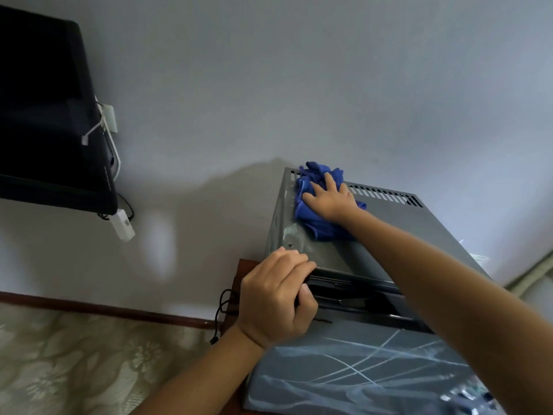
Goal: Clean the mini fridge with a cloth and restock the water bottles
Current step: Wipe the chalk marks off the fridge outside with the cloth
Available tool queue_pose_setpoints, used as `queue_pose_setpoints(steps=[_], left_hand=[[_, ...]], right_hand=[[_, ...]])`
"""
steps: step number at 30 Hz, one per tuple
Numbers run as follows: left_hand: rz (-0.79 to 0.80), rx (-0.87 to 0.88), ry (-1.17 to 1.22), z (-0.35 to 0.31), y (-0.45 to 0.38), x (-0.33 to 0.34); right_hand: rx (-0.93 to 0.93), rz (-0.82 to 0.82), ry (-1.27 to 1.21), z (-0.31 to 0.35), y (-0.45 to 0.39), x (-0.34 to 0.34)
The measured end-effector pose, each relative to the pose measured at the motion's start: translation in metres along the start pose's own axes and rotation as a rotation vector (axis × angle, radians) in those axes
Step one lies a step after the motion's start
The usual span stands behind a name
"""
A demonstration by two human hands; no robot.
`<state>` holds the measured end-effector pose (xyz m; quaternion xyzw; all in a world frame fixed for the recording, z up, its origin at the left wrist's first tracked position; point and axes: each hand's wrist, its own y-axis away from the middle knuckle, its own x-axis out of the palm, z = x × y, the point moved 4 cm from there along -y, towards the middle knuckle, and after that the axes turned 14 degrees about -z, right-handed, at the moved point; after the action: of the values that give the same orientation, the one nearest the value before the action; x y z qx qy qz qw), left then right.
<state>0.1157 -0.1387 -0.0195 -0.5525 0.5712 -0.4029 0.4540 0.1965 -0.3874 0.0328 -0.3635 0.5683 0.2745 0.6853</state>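
Observation:
A grey mini fridge (347,253) stands against the wall, seen from above. Its patterned door (359,369) faces me and is slightly ajar at the top. A crumpled blue cloth (314,223) lies on the fridge top near the back left corner. My right hand (329,199) presses flat on the cloth with fingers spread. My left hand (278,298) grips the top left corner of the door, fingers curled over its edge. No water bottles are in view.
A black wall-mounted screen (48,115) with white cables hangs at upper left. A wall socket (109,118) sits beside it. The fridge rests on a dark wooden stand (244,266); a black cord (223,307) dangles to its left. Patterned carpet (74,360) covers the floor.

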Motion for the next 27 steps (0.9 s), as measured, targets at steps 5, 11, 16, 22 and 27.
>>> queue_pose_setpoints(steps=[5, 11, 16, 22, 27], left_hand=[[0.077, -0.057, -0.020, -0.007, -0.003, -0.006], [0.031, -0.192, 0.073, -0.001, -0.006, -0.012], [0.042, -0.307, 0.171, 0.002, -0.005, -0.013], [-0.076, -0.610, 0.243, 0.023, -0.034, -0.012], [0.287, -0.558, 0.195, 0.010, -0.033, 0.006]], right_hand=[[-0.063, 0.026, -0.014, 0.004, 0.101, -0.024], [-0.223, -0.052, 0.079, -0.003, 0.193, -0.041], [-0.212, -0.092, 0.088, 0.000, 0.216, -0.037], [-0.165, -0.047, 0.052, 0.032, 0.160, -0.033], [-0.176, -0.010, 0.134, 0.048, 0.047, -0.003]])
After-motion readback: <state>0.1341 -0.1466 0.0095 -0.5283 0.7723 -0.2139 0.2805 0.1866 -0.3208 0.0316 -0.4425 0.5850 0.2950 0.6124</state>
